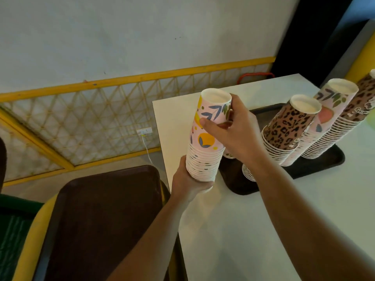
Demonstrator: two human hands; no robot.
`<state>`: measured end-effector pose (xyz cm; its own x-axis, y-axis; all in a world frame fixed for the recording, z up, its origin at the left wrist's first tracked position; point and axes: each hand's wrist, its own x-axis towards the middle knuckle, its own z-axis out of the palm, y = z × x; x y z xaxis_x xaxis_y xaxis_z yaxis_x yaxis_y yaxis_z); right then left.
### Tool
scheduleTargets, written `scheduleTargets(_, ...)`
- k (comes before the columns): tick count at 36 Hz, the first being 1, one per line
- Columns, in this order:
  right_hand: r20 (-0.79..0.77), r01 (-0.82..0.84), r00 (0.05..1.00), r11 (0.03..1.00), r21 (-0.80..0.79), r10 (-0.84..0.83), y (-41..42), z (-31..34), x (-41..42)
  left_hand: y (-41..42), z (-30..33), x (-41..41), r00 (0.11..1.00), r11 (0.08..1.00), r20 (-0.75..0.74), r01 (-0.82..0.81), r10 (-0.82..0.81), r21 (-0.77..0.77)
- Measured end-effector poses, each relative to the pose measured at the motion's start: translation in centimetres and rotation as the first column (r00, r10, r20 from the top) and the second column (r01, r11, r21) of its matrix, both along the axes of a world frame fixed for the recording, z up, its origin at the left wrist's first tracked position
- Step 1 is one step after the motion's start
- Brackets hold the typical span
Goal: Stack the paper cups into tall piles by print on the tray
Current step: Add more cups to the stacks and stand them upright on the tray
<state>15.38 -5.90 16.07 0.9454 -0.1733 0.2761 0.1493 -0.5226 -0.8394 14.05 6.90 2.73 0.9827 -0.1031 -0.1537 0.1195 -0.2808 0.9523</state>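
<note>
My left hand (188, 183) grips the bottom of an upside-down pile of pink floral paper cups (205, 157), held above the table's left edge. My right hand (233, 128) holds the topmost floral cup (213, 107) with thumb and fingers round its side. On the dark tray (324, 161) stand a leopard-print pile (284, 130), a taller floral pile (332, 110) and another leopard-print pile (363, 98) at the frame's right edge. A low pile of cups (248, 172) sits on the tray partly behind my right forearm.
The white table (263, 230) fills the lower right. A second brown tray (101, 220) lies on a yellow chair at lower left. A wall with yellow lattice and a socket with a cable (145, 131) is behind.
</note>
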Motion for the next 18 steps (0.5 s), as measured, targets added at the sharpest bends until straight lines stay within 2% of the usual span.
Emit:
scheduleTargets(4, 0.017, 0.082, 0.997, 0.996, -0.032, -0.082, 0.4, -0.1, -0.6, 0.6, -0.1, 0.0, 1.0, 0.999, -0.005, 0.023, -0.023, 0.026)
scheduleTargets(18, 0.087, 0.104, 0.99, 0.993, 0.058, -0.108, -0.4, 0.4, -1.0, 0.3, 0.0, 0.0, 0.997, 0.995, 0.03, 0.068, -0.071, 0.073)
